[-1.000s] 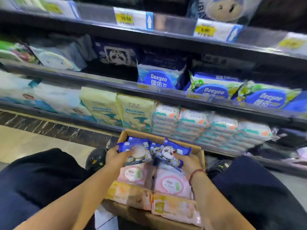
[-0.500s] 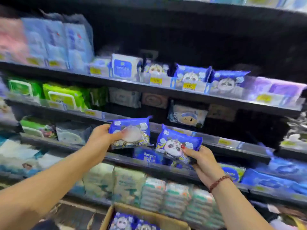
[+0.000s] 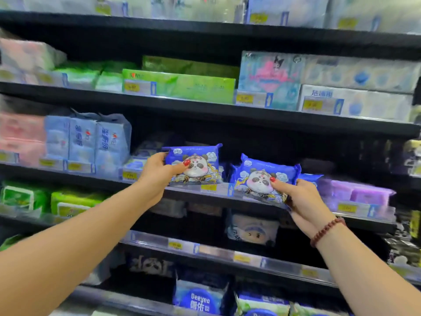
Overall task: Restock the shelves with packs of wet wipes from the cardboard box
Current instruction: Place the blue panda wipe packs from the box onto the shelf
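Wet-wipe packs, two blue soft-plastic pouches printed with a cartoon panda, are both held up at the front of the black middle shelf (image 3: pixel 102 182) in the head view.

The left panda pack (image 3: pixel 200 165) stands upright near the centre of the frame, its lower edge level with the shelf lip. Whether it rests on the shelf cannot be told. The left hand (image 3: pixel 159 176) grips its 9 o'clock end, with the red-nailed thumb pressed on the front face and the fingers curled behind.

At 3 o'clock of it, just beside but not touching, the right panda pack (image 3: pixel 257 179) tilts down to the right, in front of the shelf lip. The right hand (image 3: pixel 303 201) pinches its 4 o'clock corner, thumb on the front and fingers underneath. A dark red bead bracelet (image 3: pixel 327 231) circles that wrist.

On the same shelf, purple soft packs (image 3: pixel 360 192) lie at 3 o'clock of the right hand, and pale blue upright packs (image 3: pixel 91 137) stand at 9 o'clock of the left hand. A long green carton (image 3: pixel 182 85) sits one shelf up, at 12 o'clock. A blue pack marked Deeyeo (image 3: pixel 200 299) lies low down at 6 o'clock.
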